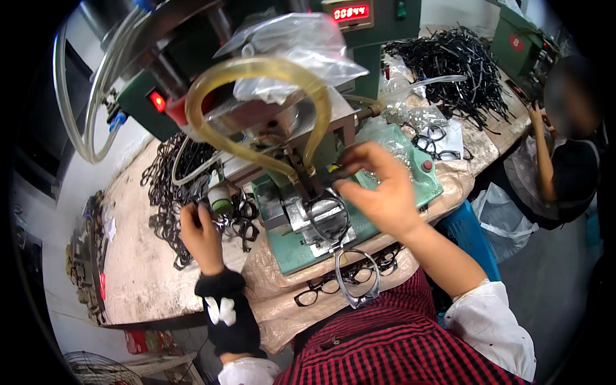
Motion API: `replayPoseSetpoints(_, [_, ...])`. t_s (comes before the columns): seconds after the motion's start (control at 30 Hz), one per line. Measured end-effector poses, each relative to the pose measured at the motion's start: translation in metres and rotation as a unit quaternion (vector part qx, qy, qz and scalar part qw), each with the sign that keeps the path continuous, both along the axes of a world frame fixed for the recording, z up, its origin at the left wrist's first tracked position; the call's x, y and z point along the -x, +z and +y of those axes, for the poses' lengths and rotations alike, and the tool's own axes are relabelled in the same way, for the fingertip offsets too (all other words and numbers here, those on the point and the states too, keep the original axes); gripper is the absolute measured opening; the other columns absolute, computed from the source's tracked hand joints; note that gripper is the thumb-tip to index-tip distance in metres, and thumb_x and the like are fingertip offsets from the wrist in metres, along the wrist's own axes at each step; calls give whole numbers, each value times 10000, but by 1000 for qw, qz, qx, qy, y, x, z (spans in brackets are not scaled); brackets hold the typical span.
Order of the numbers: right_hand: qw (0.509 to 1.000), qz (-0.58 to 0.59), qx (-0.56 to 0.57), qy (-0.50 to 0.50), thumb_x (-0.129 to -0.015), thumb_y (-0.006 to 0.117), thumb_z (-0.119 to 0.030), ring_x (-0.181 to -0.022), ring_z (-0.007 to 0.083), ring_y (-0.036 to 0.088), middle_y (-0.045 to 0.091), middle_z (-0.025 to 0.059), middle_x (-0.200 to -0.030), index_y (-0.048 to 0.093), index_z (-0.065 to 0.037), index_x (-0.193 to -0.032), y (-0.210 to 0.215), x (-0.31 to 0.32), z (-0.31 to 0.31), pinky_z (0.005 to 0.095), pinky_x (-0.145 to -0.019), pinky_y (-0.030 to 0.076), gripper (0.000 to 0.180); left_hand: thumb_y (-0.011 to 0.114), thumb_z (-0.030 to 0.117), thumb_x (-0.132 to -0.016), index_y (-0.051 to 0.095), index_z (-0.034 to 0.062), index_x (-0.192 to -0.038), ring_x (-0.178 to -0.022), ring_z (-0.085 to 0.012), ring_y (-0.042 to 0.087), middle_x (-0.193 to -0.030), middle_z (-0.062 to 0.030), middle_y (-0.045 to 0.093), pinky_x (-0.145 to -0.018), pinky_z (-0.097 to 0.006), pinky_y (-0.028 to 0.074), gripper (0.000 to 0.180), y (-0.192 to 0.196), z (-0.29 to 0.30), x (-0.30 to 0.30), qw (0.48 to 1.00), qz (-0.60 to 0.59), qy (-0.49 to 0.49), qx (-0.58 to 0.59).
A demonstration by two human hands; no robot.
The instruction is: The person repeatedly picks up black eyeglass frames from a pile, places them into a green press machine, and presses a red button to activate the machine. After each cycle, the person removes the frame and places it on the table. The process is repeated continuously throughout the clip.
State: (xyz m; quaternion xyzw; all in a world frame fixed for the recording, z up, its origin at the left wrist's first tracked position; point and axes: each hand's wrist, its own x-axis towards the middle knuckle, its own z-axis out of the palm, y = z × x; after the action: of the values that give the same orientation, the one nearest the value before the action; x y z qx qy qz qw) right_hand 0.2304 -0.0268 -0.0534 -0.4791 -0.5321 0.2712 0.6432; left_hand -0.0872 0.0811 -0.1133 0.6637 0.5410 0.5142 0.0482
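Note:
A grey eyeglass frame [377,282] sits at the metal fixture [319,226] of a green bench machine, one rim over the fixture and the other jutting toward me. Beside the machine head, my right hand [385,196] has its thumb and forefinger bent close together at a dark part; whatever is between them is too small to make out. My left hand [201,239] hovers at the left, thumb and fingers apart and nothing visible in it. It is nearest to a green-capped bottle [221,204] and a heap of black eyeglass frames [172,215].
A yellowish hose [256,66] loops over the machine beneath a clear plastic bag [292,48]. Black frames [330,284] lie along the front edge. Dark strips [449,70] are heaped at the back right. A co-worker [552,154] sits at the right, near a blue crate [467,234].

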Motion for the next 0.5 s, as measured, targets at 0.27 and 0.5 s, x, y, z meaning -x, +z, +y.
replayPoseSetpoints(0.27, [991,126,36,24,-791,699,14,-876,83,601,628,25,-894,566,21,-1176,3,21,0,240,-834,474,407,578,56,-971,531,76,-1205,-900,-223,629,-1076,-119,627,-752,-337,540,239,89,-87,-54,844,-383,-368,-73])
replayPoseSetpoints(0.5, [991,128,34,19,-787,715,33,-839,76,596,641,18,-847,538,33,-1196,12,35,-2,227,-793,469,446,571,99,-989,541,60,-1109,-748,-230,662,-988,-119,664,-644,-308,536,130,120,-67,-79,886,-326,-325,-66])
